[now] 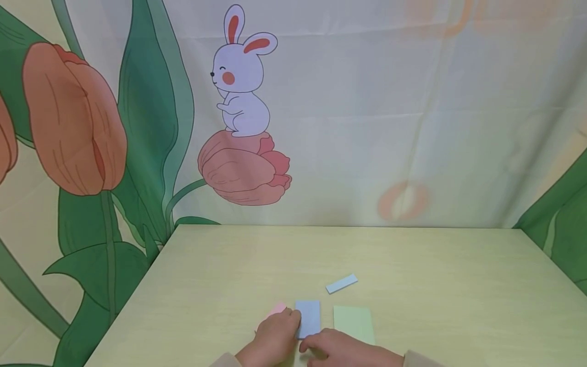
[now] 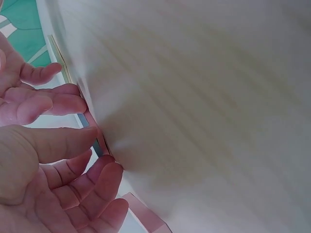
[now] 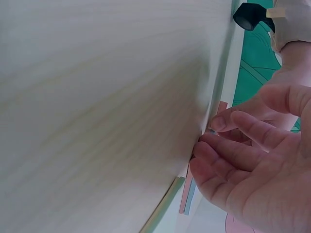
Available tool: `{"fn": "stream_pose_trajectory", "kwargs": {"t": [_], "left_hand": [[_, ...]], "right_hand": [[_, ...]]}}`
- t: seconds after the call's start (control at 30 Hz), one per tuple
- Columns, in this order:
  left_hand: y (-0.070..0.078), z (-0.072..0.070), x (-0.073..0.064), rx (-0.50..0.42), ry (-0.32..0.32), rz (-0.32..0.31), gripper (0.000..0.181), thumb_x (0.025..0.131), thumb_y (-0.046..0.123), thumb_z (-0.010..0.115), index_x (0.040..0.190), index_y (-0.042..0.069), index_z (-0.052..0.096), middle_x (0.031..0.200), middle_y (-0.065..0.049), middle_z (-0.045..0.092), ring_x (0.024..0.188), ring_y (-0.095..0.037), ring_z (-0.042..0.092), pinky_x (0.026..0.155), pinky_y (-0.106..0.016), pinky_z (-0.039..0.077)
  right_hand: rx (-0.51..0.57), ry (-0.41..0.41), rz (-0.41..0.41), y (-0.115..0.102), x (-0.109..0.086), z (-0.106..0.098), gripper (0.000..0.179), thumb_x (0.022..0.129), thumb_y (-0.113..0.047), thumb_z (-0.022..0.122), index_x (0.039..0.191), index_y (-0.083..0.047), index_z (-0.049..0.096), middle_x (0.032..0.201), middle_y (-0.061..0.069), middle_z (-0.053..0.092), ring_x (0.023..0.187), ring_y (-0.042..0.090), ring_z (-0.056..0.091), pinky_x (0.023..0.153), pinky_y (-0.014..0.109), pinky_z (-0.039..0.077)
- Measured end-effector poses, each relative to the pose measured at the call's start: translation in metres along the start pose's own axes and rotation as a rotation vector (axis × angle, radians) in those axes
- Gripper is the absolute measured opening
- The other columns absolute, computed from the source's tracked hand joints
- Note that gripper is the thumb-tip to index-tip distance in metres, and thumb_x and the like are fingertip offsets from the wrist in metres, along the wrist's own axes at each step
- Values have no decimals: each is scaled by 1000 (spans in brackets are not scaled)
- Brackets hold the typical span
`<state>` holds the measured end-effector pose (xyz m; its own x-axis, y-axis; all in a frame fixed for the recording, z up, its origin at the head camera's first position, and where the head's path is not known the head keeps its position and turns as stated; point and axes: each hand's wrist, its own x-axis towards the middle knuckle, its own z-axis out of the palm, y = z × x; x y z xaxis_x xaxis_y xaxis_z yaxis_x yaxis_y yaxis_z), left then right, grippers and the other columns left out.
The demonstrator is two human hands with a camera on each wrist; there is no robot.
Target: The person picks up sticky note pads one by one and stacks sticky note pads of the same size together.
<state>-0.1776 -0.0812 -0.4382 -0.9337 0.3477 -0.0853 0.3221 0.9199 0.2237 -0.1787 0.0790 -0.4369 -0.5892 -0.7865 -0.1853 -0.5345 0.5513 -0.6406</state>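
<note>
A flat blue rectangular pad (image 1: 309, 317), like a block of sticky notes, lies near the front of the table. In the right wrist view a pink layer (image 3: 185, 196) shows along its blue edge. My left hand (image 1: 275, 336) holds the blue pad's left side, its thumb and fingers close around the edge in the left wrist view. At the near right corner my right hand (image 1: 341, 351) touches the pad with loosely bent fingers, the thumb held away. A pink pad (image 1: 277, 308) is partly hidden behind the left hand. Just right sits a pale green pad (image 1: 354, 322).
A short light blue strip (image 1: 341, 284) lies slantwise farther back on the pale wooden table (image 1: 220, 275). Behind the table hangs a cloth (image 1: 339, 127) printed with tulips and a rabbit. A dark band with a rounded housing (image 3: 250, 17) is on the left wrist.
</note>
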Motion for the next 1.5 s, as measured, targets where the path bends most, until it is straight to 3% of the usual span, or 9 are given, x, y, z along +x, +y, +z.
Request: {"fn": "stream_pose_trajectory", "kwargs": {"t": [0.23,0.57,0.83,0.97,1.17,1.4,1.5], "left_hand": [[0,1,0,-1,1,10,9,77,10,59,79,10,49,70,2,45,57,-11,38,47,-24,34],[-2,-1,-4,-32,-4,11,10,76,11,61,80,9,51,72,1,47,58,-11,40,50,-25,37],[-2,-2,-9,-52,16,-1,10,73,9,61,78,8,52,72,-1,54,60,-12,48,53,-28,42],[0,-4,-11,-69,-13,-23,7,75,8,58,78,7,53,69,1,48,57,-12,42,51,-27,39],[2,-7,-15,-81,-65,-49,6,75,8,58,79,8,53,69,1,48,58,-12,44,53,-29,41],[3,-12,-22,-61,-82,-22,19,68,10,65,84,8,55,70,1,52,60,-12,46,55,-29,43],[2,-13,-24,-47,-87,1,21,68,12,68,84,8,56,70,0,53,61,-12,47,56,-28,43]], "right_hand": [[18,-9,30,-2,-1,-1,22,84,-18,55,103,-9,60,87,-10,59,74,-2,43,72,17,40],[-4,-11,4,-1,-6,-3,23,84,-20,54,104,-10,60,97,-7,63,85,-3,49,77,19,42],[72,-22,-1,-1,-9,-2,21,84,-18,55,102,-10,61,98,-7,63,85,-5,49,79,18,43],[81,-25,-20,-1,-11,-2,21,85,-19,54,102,-9,61,97,-6,64,84,-5,49,77,17,42],[122,-37,-45,-1,-14,-3,24,86,-23,52,103,-8,60,99,-7,63,85,-6,50,75,16,42],[273,-58,-53,-2,-18,-2,28,85,-28,54,103,-7,60,101,-8,62,86,-5,50,75,16,41],[269,-60,-52,-3,-19,-2,29,85,-30,55,104,-9,60,100,-12,61,87,-6,49,76,16,41]]}}
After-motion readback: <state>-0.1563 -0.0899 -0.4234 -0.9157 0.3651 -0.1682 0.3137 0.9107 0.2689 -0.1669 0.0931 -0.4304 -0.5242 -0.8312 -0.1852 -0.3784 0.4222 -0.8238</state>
